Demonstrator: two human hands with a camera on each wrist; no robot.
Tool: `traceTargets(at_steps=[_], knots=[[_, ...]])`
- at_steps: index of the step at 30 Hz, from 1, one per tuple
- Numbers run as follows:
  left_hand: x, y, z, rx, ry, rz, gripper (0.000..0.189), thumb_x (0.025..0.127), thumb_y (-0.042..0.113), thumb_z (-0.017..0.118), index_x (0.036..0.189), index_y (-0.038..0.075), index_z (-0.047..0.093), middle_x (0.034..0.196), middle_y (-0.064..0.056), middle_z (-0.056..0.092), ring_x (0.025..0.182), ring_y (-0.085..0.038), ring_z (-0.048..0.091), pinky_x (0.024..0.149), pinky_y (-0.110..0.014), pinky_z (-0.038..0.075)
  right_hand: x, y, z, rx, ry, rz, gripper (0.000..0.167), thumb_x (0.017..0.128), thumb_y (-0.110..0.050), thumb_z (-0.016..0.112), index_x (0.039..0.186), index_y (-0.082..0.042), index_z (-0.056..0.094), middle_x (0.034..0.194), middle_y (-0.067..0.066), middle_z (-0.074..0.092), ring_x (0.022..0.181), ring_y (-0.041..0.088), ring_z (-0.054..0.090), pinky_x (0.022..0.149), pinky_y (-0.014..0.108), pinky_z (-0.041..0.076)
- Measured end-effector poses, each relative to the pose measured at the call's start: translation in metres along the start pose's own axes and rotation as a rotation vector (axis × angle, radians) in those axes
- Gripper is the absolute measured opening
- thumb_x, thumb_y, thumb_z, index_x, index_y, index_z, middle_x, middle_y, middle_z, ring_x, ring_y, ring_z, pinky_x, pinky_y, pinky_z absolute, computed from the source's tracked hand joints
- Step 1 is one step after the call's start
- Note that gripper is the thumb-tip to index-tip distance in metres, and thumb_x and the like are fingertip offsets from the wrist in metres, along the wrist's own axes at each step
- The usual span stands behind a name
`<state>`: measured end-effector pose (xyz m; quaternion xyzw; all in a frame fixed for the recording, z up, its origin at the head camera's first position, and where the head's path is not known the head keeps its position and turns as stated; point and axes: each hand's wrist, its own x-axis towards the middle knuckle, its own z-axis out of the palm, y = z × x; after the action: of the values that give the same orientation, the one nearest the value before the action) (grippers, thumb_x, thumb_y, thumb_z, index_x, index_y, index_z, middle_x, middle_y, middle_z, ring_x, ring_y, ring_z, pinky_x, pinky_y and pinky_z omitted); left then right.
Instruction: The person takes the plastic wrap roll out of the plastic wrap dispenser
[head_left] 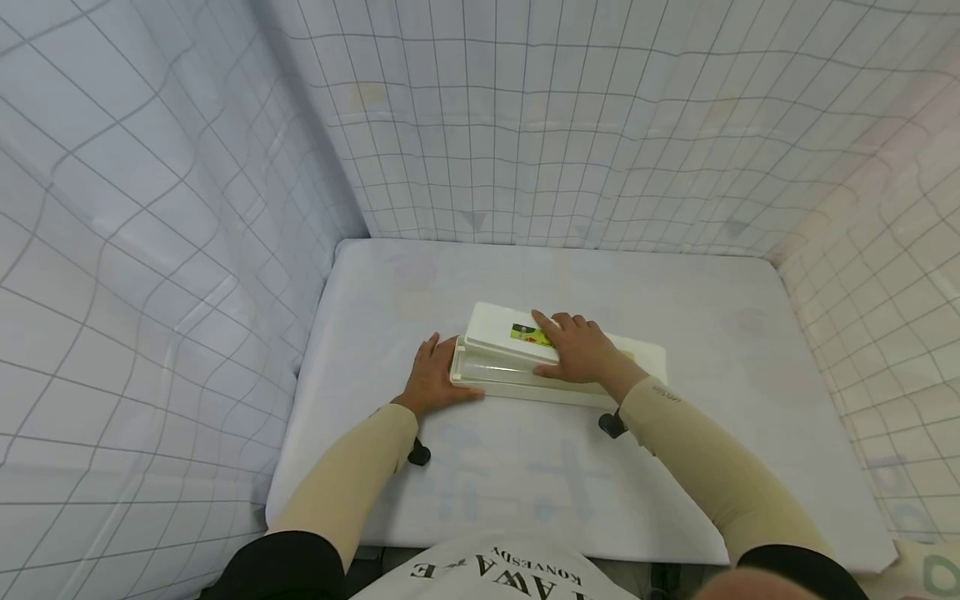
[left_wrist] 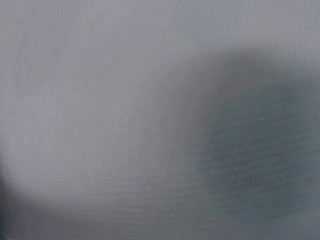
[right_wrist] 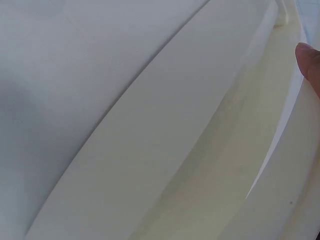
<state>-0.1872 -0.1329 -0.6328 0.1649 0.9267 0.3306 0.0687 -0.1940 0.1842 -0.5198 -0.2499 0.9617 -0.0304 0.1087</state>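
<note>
So the long white box (head_left: pixel 532 393) sits around the middle of the white table (head_left: pixel 675 492), its lid (head_left: pixel 491 327) tilted with the front side uncovered; the right hand (head_left: pixel 587 352) grips that lid across its width, right by the green label (head_left: pixel 523 334); the left hand (head_left: pixel 433 382)'s just pressed against the box's left end, fingers pretty straight, not clenched.

Smooth, plastic-looking box (head_left: pixel 528 393) and lid (head_left: pixel 493 325), faintly glossy wall sheeting (head_left: pixel 517 142), smooth matt table covering (head_left: pixel 517 492).
</note>
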Motion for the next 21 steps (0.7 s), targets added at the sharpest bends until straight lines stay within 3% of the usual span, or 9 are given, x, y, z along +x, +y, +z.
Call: traceTargets(at_steps=[8, 21], knots=[[0.0, 0.002, -0.001, -0.001, -0.021, -0.026, 0.111, 0.066, 0.064, 0.089, 0.156, 0.029, 0.035, 0.156, 0.002, 0.048, 0.159, -0.036, 0.01, 0.13, -0.056, 0.004, -0.002, 0.008, -0.004, 0.028, -0.005, 0.046, 0.105, 0.089, -0.071, 0.062, 0.166, -0.021, 0.013, 0.152, 0.021, 0.045, 0.13, 0.044, 0.053, 0.106, 0.06, 0.047], [-0.001, 0.002, -0.002, -0.012, -0.01, -0.017, 0.111, 0.065, 0.062, 0.09, 0.155, 0.026, 0.037, 0.152, 0.0, 0.052, 0.158, -0.038, 0.011, 0.13, -0.057, 0.005, -0.008, 0.022, -0.006, 0.041, -0.027, 0.107, 0.104, 0.09, -0.069, 0.062, 0.166, -0.02, 0.01, 0.153, 0.024, 0.044, 0.133, 0.047, 0.05, 0.107, 0.061, 0.046]])
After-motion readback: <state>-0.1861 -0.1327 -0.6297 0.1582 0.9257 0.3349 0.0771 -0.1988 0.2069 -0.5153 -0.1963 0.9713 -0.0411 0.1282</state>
